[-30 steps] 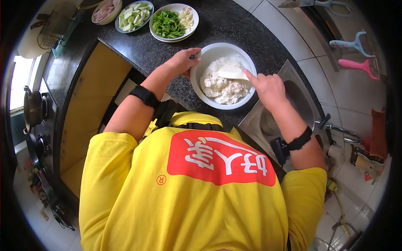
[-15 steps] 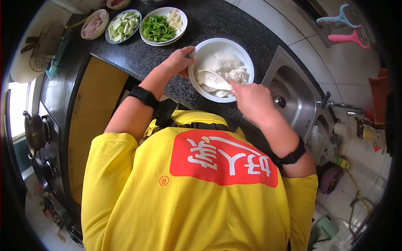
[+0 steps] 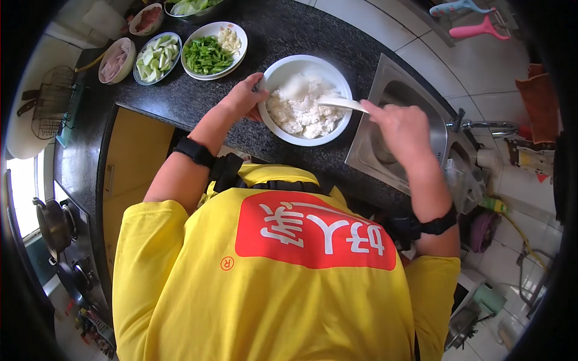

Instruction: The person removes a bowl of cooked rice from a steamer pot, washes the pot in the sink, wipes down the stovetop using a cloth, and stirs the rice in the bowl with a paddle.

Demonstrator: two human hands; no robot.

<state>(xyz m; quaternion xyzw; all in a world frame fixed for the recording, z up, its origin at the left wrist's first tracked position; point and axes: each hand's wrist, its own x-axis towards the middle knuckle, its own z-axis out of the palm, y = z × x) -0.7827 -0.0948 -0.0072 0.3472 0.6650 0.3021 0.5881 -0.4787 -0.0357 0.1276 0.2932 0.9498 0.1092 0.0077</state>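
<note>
A white bowl [image 3: 271, 123] of cooked white rice [image 3: 295, 111] stands on the dark counter in front of me. My left hand [image 3: 245, 99] grips its left rim, thumb at the edge and fingers low against the outer wall. In my right hand [image 3: 398, 129], over the near edge of the sink, is the handle of a white rice paddle [image 3: 342, 103]. The paddle reaches across the bowl's right rim, its tip at the rice. Loose grains and clumps of rice fill the bowl, with a smoother mound toward the back.
Beyond my left hand stand a plate of chopped green peppers and garlic [image 3: 208, 54], a plate of pale green slices [image 3: 158, 58], and bowls of sliced meat [image 3: 117, 61] and reddish meat [image 3: 146, 20]. A steel sink [image 3: 370, 141] adjoins on the right; a stove [image 3: 75, 240] is at left.
My right hand has drawn back to the right and lifted the paddle from lying in the rice to the bowl's right side. The rice looks looser and more spread. My left hand stays on the rim.
</note>
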